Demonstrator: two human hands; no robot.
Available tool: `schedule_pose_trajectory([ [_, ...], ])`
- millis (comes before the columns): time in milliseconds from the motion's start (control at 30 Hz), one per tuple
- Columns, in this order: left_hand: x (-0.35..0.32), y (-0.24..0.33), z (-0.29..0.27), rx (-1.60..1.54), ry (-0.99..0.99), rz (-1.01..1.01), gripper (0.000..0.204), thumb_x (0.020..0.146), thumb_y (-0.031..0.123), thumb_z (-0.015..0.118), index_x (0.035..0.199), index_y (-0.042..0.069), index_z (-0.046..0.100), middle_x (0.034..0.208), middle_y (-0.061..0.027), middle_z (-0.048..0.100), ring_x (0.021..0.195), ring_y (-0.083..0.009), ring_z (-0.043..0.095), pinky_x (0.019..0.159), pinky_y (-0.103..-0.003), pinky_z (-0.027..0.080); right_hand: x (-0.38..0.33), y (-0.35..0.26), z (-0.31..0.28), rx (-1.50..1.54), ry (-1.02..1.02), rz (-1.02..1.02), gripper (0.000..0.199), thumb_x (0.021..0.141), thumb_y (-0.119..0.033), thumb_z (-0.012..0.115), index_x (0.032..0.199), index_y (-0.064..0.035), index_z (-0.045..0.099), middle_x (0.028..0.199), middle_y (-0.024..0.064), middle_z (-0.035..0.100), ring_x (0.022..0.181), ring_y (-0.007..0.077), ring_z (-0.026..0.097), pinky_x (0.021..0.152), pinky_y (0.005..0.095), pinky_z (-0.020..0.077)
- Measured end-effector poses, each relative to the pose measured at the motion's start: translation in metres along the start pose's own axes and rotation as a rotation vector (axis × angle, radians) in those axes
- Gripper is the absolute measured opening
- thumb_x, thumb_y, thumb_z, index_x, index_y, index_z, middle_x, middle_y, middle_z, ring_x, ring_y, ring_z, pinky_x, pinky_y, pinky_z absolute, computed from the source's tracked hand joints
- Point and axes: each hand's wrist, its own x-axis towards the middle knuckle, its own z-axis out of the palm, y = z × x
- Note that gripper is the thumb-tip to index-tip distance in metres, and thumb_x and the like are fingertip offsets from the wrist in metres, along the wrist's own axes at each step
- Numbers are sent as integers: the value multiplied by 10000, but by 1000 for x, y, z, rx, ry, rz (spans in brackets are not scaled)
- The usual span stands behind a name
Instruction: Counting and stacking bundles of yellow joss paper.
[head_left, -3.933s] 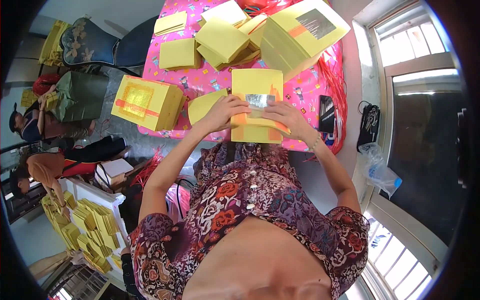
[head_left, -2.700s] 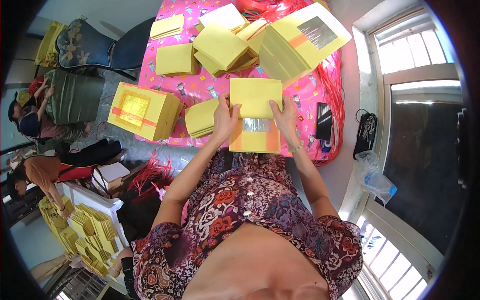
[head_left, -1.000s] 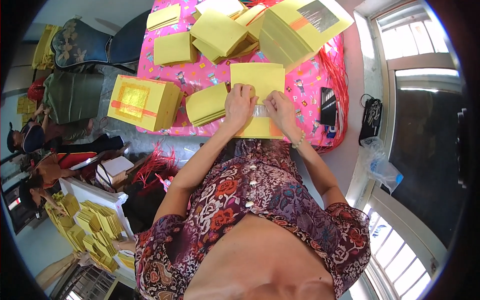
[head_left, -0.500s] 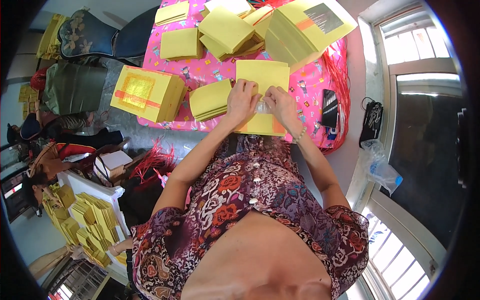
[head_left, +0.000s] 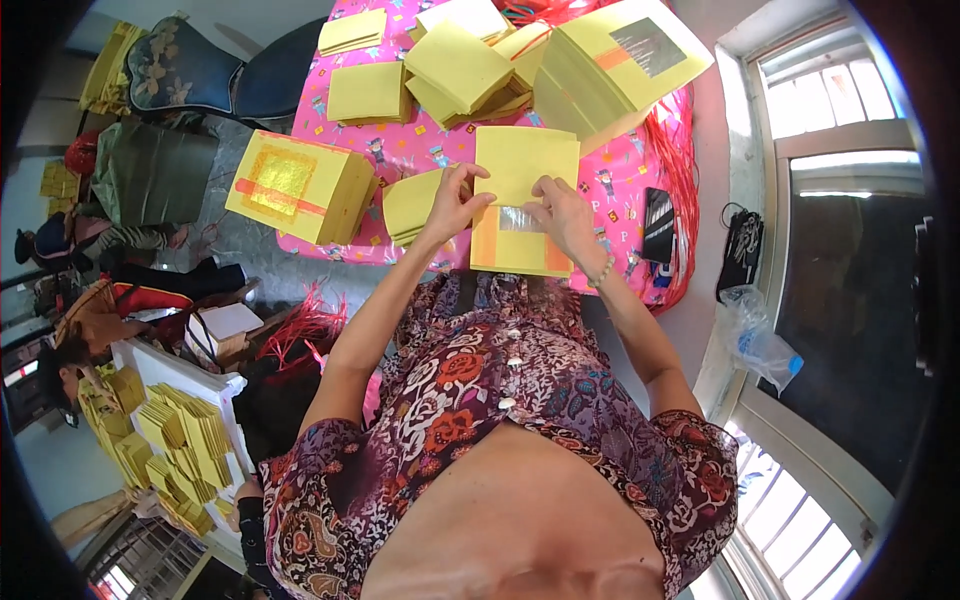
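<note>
In front of me lies a yellow paper packet [head_left: 528, 158] with a shiny silver patch [head_left: 517, 219] and orange bands on its near half. My left hand [head_left: 458, 205] is at the packet's left edge, thumb and forefinger curved apart with nothing visible between them. On the right part of the packet rests my right hand [head_left: 566, 218], beside the silver patch. Its thumb and forefinger are bent with a small gap between them. A stack of yellow packets [head_left: 410, 207] sits just left, partly behind my left hand.
The pink patterned tablecloth [head_left: 345, 160] carries a thick yellow bundle [head_left: 290, 188] at left, more yellow stacks [head_left: 458, 68] and an upright opened yellow packet [head_left: 600, 75] behind. Red strings [head_left: 683, 200] and a dark phone-like object [head_left: 658, 225] lie at right. Another person's arm [head_left: 95, 515] reaches toward yellow stacks [head_left: 185, 440] lower left.
My hands have moved apart from the middle of the packet. The left has shifted left and opened, and the right has eased off, so the silver patch shows more fully.
</note>
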Motion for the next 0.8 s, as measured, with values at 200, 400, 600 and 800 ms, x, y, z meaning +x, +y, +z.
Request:
schedule_pose_trajectory([
  [200,0,0,2,-188,-9,-77,333,815,115,753,1112,89,604,912,-44,523,699,-96,517,629,-213,452,1,5,-3,-220,89,-191,379,766,-289,760,1079,-124,626,906,67,575,824,265,598,685,395,499],
  [400,2,35,9,245,192,-185,638,793,439,758,1195,3,523,826,-93,595,712,-191,595,655,-328,505,8,31,-2,-375,205,-503,370,765,-285,756,1085,-121,671,883,26,568,810,210,560,726,350,477],
  [600,10,52,26,-119,205,-234,526,881,239,686,1254,-33,434,1058,-175,636,835,-204,669,670,-311,547,16,19,-9,-367,259,-576,331,771,-258,755,1060,-110,688,906,39,596,837,221,574,729,363,473],
  [800,0,40,-24,-501,286,-253,464,925,12,590,1341,23,384,1193,-121,589,940,-169,644,677,-284,571,20,-11,-13,-171,340,-481,450,787,-225,761,1184,-73,614,1060,101,579,980,274,563,813,398,467],
])
